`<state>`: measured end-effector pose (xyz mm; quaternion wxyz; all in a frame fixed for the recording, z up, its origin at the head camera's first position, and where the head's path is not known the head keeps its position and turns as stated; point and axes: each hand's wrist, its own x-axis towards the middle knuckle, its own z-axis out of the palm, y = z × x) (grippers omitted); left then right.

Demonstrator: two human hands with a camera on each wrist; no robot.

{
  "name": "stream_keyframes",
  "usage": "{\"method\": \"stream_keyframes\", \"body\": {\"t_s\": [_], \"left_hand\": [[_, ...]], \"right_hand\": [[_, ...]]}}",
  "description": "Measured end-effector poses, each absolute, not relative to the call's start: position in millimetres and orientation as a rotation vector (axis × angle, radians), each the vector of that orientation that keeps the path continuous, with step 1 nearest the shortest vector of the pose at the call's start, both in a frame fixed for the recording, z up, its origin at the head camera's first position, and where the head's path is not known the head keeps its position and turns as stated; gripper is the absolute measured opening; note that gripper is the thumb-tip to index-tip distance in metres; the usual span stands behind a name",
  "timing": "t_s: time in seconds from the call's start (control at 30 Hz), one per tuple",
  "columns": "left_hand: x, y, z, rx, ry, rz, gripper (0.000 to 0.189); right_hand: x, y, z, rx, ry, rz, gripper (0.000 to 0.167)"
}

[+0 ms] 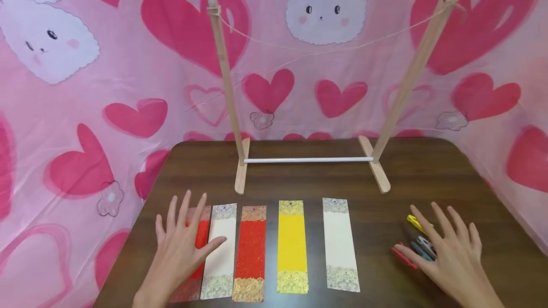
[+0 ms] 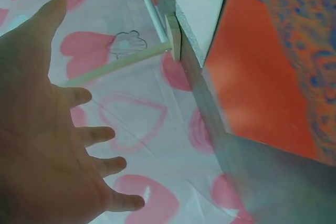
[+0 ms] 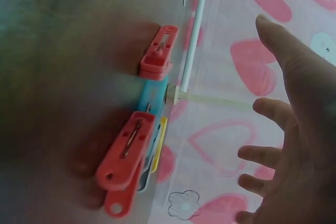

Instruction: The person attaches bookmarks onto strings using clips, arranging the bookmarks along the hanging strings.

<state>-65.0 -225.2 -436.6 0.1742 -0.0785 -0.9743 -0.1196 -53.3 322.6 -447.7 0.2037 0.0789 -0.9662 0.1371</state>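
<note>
Fingers spread, my left hand (image 1: 180, 246) hovers over the leftmost red paper strip (image 1: 201, 239) and partly hides it. Beside that lie a white strip (image 1: 219, 253), a red strip (image 1: 250, 251), a yellow strip (image 1: 292, 246) and another white strip (image 1: 340, 243), each with lace-patterned ends. At the right, my right hand (image 1: 455, 251) is spread above a group of plastic clothespins. Among them are a yellow clothespin (image 1: 415, 223), a red clothespin (image 1: 404, 255) and a blue clothespin (image 1: 421, 251). In the right wrist view two red clothespins (image 3: 159, 51) show. Both hands hold nothing.
A wooden stand with a left post (image 1: 227, 79), a right post (image 1: 415, 74) and a white crossbar (image 1: 308, 160) stands at the back of the brown table (image 1: 299, 179). A slack string (image 1: 342, 50) runs between the post tops. Behind hangs a pink heart-print cloth (image 1: 128, 70).
</note>
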Motion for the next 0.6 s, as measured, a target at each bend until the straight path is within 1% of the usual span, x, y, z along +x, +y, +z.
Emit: {"method": "stream_keyframes", "body": {"t_s": [0.1, 0.23, 0.33, 0.5, 0.6], "left_hand": [[-61, -228, -437, -0.177, -2.796, -0.357, 0.106], [-57, -234, -436, -0.153, -2.805, -0.394, 0.096], [-52, -239, -437, -0.148, -2.792, -0.423, 0.082], [-44, -246, -440, -0.07, -2.827, -0.404, 0.057], [-41, -250, -440, 0.014, -2.901, -0.358, 0.049]], "right_hand": [[-47, 326, -449, 0.218, -2.725, 0.456, 0.099], [-38, 331, -454, 0.194, -2.755, 0.589, 0.092], [-32, 338, -459, 0.182, -2.767, 0.654, 0.088], [-25, 347, -471, 0.176, -2.78, 0.61, 0.085], [-23, 350, -476, 0.174, -2.818, 0.564, 0.086]]}}
